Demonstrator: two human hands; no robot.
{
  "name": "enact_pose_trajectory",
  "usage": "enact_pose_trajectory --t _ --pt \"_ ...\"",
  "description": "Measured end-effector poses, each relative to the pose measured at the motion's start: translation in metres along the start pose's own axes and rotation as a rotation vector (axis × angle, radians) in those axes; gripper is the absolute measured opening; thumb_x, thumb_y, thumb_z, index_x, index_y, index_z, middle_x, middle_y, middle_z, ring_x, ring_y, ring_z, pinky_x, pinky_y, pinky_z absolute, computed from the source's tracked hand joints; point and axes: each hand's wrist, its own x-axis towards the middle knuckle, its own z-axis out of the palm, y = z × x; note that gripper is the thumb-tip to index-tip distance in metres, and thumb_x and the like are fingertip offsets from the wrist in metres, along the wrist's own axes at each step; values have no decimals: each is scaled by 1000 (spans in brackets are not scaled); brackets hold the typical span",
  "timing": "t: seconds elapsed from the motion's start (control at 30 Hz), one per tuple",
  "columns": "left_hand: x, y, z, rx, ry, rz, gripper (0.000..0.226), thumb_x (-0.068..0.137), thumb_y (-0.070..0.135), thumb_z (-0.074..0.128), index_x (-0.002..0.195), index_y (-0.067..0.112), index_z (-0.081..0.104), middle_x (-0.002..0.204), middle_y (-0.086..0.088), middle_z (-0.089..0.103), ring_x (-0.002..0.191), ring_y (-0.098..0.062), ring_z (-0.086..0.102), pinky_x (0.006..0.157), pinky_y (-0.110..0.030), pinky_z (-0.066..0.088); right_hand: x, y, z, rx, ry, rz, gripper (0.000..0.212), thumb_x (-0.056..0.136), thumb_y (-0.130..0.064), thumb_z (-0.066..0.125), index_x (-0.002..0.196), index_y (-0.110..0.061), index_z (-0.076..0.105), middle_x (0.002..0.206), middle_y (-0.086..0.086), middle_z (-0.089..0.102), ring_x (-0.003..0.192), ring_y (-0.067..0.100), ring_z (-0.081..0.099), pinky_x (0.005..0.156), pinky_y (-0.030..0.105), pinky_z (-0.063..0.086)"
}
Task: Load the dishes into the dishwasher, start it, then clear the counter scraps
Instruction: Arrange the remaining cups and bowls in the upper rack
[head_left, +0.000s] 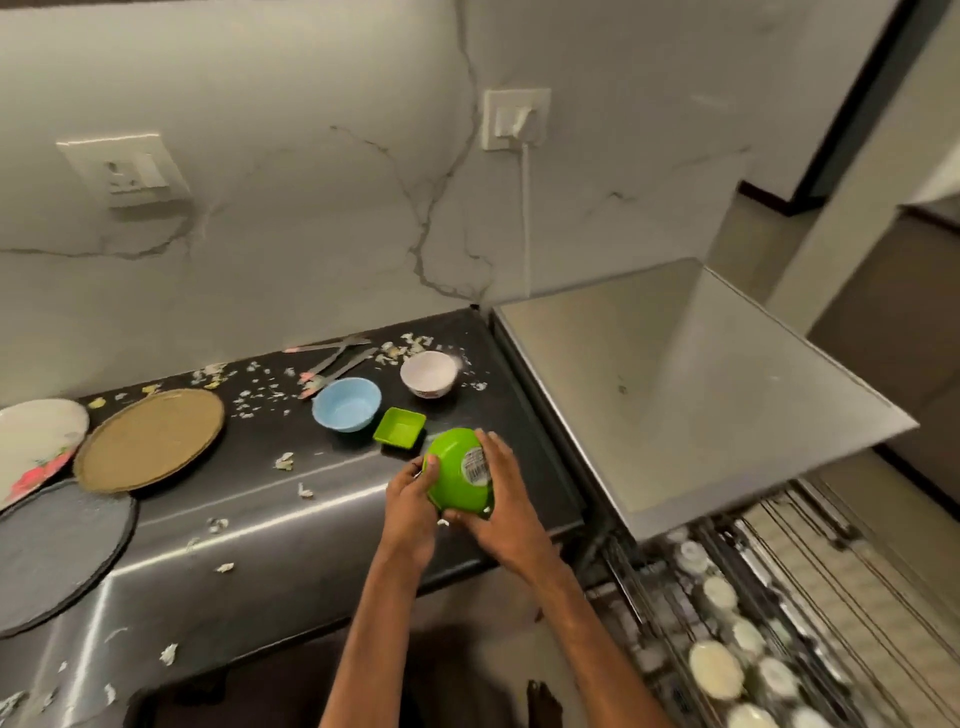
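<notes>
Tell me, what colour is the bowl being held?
The bowl is bright green, seen in the head view.

I see a glossy green plastic bowl (453, 480), a shiny dark counter (311, 519), and at three o'clock a brushed-steel top (675, 395).

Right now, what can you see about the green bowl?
The green bowl is round, bright lime and looks like shiny plastic. It is tipped so its bottom faces the camera, showing a white barcode sticker. The left hand grips its left rim, the right hand wraps its right side. It is held over the dark counter, beside a small square green dish.
</notes>
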Motion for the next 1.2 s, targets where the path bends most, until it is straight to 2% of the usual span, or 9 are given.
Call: enact_pose_trajectory --t 0.17,0.27,0.43,0.53,0.7,0.8,0.9,1.07,1.2 --pt "-23 -48 58 5 -190 -316 52 93 34 54 128 -5 57 121 -27 65 98 -37 67 62 -38 60 -56 23 -69 -152 225 81 104 68 -54 83 154 -27 30 153 -1 33 143 9 28 118 20 23" --pt "-41 -73 98 23 -268 -461 44 102 33 44 117 -5 61 98 -20 73 78 -29 73 54 -33 59 -84 34 -107 -152 309 152 103 67 -53 85 152 -28 31 150 -4 35 139 6 31 113 12 22" --pt "-53 -121 152 148 -317 -557 38 103 33 45 116 1 62 94 -16 73 65 -26 71 36 -24 43 -119 61 -163 -167 365 249 108 63 -46 89 152 -25 31 147 -3 34 132 2 30 109 6 21" --pt "-57 -155 189 265 -333 -527 35 101 29 49 118 1 62 98 -19 70 61 -24 69 35 -20 39 -138 83 -201 -161 393 300 106 64 -52 87 151 -29 31 143 -11 34 130 2 34 109 17 32" --pt "-62 -227 249 672 -443 -268 31 98 22 60 119 -1 62 112 -24 68 80 -23 68 49 -26 52 -169 134 -266 -141 443 403 99 69 -63 79 151 -34 31 144 -6 38 127 7 42 103 22 42" --pt "-61 -265 280 1161 -638 59 52 95 33 64 137 5 51 132 -8 59 114 -22 59 83 -21 52 -192 173 -298 -138 495 489 95 70 -60 80 149 -37 32 144 -6 39 126 8 40 102 25 42" --pt "-51 -295 308 1567 -880 471 64 97 28 60 151 7 34 155 -9 36 143 -26 35 116 -36 30 -219 216 -316 -119 560 610 99 65 -66 77 149 -38 33 146 -1 40 131 18 43 105 40 45" --pt "-29 -343 357 2011 -1174 833 76 97 32 54 158 13 12 166 -3 2 153 -23 8 122 -43 18 -257 272 -332 -63 695 833 101 69 -55 83 152 -29 32 151 3 36 136 22 37 106 29 34" --pt "-12 -385 395 2112 -1392 894 74 99 26 48 158 13 5 165 -3 -6 153 -22 -1 122 -46 12 -266 318 -348 -10 785 984 106 68 -53 84 153 -25 29 150 4 36 136 24 37 107 32 36"
